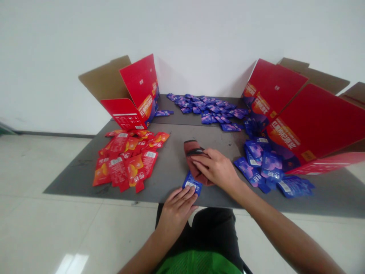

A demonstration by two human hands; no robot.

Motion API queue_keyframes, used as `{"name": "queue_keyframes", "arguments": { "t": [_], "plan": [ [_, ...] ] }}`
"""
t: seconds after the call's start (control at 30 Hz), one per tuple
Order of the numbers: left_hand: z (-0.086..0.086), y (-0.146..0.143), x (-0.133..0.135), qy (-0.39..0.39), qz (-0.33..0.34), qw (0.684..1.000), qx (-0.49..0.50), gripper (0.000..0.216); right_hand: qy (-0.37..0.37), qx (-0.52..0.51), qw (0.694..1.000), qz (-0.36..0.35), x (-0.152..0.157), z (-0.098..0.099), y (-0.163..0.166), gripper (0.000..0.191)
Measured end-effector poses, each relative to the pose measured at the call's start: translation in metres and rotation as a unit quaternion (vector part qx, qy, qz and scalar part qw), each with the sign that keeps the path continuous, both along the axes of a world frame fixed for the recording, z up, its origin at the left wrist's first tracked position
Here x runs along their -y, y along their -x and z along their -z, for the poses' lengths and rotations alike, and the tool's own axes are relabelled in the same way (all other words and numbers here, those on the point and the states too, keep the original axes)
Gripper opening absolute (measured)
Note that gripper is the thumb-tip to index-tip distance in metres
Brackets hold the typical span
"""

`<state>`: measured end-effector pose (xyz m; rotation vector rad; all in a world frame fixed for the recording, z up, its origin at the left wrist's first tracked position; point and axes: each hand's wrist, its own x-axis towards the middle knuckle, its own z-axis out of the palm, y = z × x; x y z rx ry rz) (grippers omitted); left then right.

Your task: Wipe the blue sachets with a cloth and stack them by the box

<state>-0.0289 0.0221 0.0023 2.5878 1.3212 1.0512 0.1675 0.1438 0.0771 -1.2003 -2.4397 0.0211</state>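
Observation:
Near the table's front edge, a blue pouch (191, 183) lies flat with its barcode facing up. My left hand (180, 201) rests on its near end, fingers stretched out flat. A reddish-brown cloth (191, 149) with a dark edge is gripped in my right hand (218, 167), just above and right of that pouch. The cloth covers the pouch's far end; whether it presses on it I cannot tell.
Red pouches (128, 158) lie heaped on the left, before an open red carton (139, 95). Blue pouches (208, 106) spread along the back. More blue pouches (265, 163) pile at right, beside open red cartons (308, 118). The grey table (76, 167) ends near my legs.

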Motion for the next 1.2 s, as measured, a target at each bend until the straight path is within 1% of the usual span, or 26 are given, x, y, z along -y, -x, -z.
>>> {"name": "queue_keyframes", "arguments": {
  "t": [0.07,0.1,0.13,0.17,0.23,0.27,0.33,0.4,0.43,0.5,0.57,0.6,0.67,0.73,0.8,0.83,0.9,1.0,1.07,1.13,1.17,1.2],
  "plan": [
    [0.0,-0.001,0.0,0.01,-0.005,1.0,0.017,0.022,0.024,0.006,0.998,-0.064,0.027,0.008,0.008,0.027],
    [0.001,-0.001,0.0,0.014,-0.008,1.0,0.024,0.021,0.037,0.01,0.995,-0.088,0.034,0.014,0.011,0.025],
    [0.001,-0.001,0.0,0.016,-0.009,0.999,0.027,0.021,0.047,0.012,0.994,-0.098,0.035,0.02,0.012,0.024],
    [0.002,-0.001,0.0,0.017,-0.007,1.0,0.024,0.021,0.052,0.013,0.994,-0.09,0.031,0.026,0.012,0.024],
    [0.004,0.0,0.0,0.013,0.003,1.0,0.01,0.025,0.05,0.017,0.998,-0.034,0.008,0.033,0.006,0.025],
    [0.003,0.001,0.0,0.011,0.007,1.0,0.006,0.027,0.045,0.023,0.999,0.0,-0.007,0.032,0.001,0.025],
    [0.0,0.003,0.0,0.012,0.015,1.0,0.005,0.028,0.027,0.026,0.998,0.058,-0.031,0.024,-0.01,0.027],
    [-0.008,0.007,-0.003,0.023,0.02,0.999,0.015,0.029,0.001,-0.016,0.996,0.09,-0.037,0.01,-0.021,0.029],
    [-0.013,0.008,-0.007,0.034,0.02,0.999,0.022,0.03,-0.012,-0.054,0.993,0.099,-0.033,0.003,-0.025,0.03],
    [-0.026,0.008,-0.019,0.059,0.007,0.998,0.036,0.03,-0.034,-0.145,0.983,0.111,-0.011,-0.007,-0.032,0.032],
    [-0.036,0.005,-0.036,0.074,-0.03,0.996,0.042,0.028,-0.037,-0.217,0.969,0.114,0.019,-0.008,-0.038,0.031],
    [-0.038,0.001,-0.047,0.075,-0.055,0.995,0.034,0.027,-0.036,-0.24,0.963,0.119,0.034,-0.006,-0.042,0.03],
    [-0.038,-0.01,-0.068,0.063,-0.112,0.992,-0.001,0.033,-0.031,-0.272,0.952,0.135,0.06,0.006,-0.049,0.028],
    [-0.032,-0.022,-0.086,0.049,-0.156,0.986,-0.043,0.046,-0.022,-0.291,0.943,0.158,0.08,0.021,-0.056,0.027],
    [-0.025,-0.031,-0.1,0.047,-0.173,0.981,-0.069,0.054,-0.013,-0.308,0.935,0.175,0.093,0.037,-0.062,0.027],
    [-0.022,-0.034,-0.105,0.057,-0.172,0.981,-0.074,0.054,-0.01,-0.316,0.931,0.18,0.098,0.043,-0.064,0.027],
    [-0.018,-0.037,-0.112,0.109,-0.15,0.981,-0.062,0.046,-0.011,-0.33,0.925,0.186,0.105,0.051,-0.066,0.027],
    [-0.019,-0.036,-0.121,0.192,-0.096,0.976,-0.019,0.036,-0.02,-0.345,0.918,0.195,0.109,0.055,-0.065,0.026],
    [-0.022,-0.035,-0.127,0.216,-0.066,0.974,-0.002,0.031,-0.025,-0.352,0.914,0.2,0.109,0.055,-0.064,0.026],
    [-0.027,-0.034,-0.132,0.235,-0.042,0.971,0.006,0.018,-0.027,-0.354,0.913,0.202,0.109,0.056,-0.063,0.026],
    [-0.031,-0.034,-0.133,0.245,-0.031,0.969,0.011,0.017,-0.028,-0.353,0.913,0.202,0.109,0.056,-0.064,0.025],
    [-0.036,-0.033,-0.134,0.253,-0.023,0.967,0.017,0.024,-0.027,-0.351,0.914,0.202,0.109,0.056,-0.064,0.025]
  ]
}}
